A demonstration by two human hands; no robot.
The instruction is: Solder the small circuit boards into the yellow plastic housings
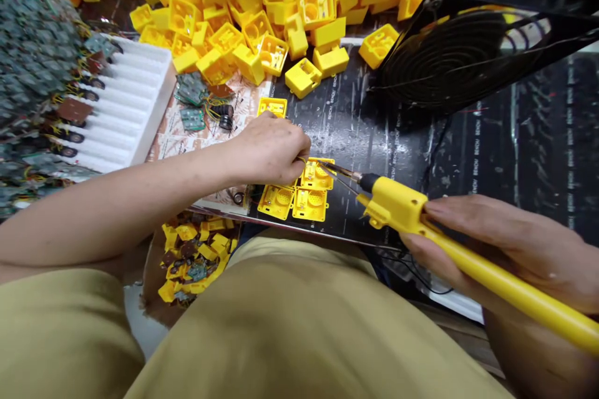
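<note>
My right hand (491,243) is closed round the handle of a yellow soldering iron (397,202). The iron's thin metal tip reaches left over an open yellow casing (318,174) with small metal parts inside. My left hand (276,149) has its fingers pinched together at that casing's left edge, on a thin wire whose far end is hidden. Below lie two more open casings, one at the left (276,201) and one at the right (310,204), near the table's front edge. Another yellow casing (272,107) shows just behind my left hand.
Yellow housings (248,6) are heaped at the back. A black fan (449,56) stands back right. Green circuit boards (32,62) pile up beside a white foam tray (135,100) at the left. Below the table edge, a box holds yellow scraps (206,255).
</note>
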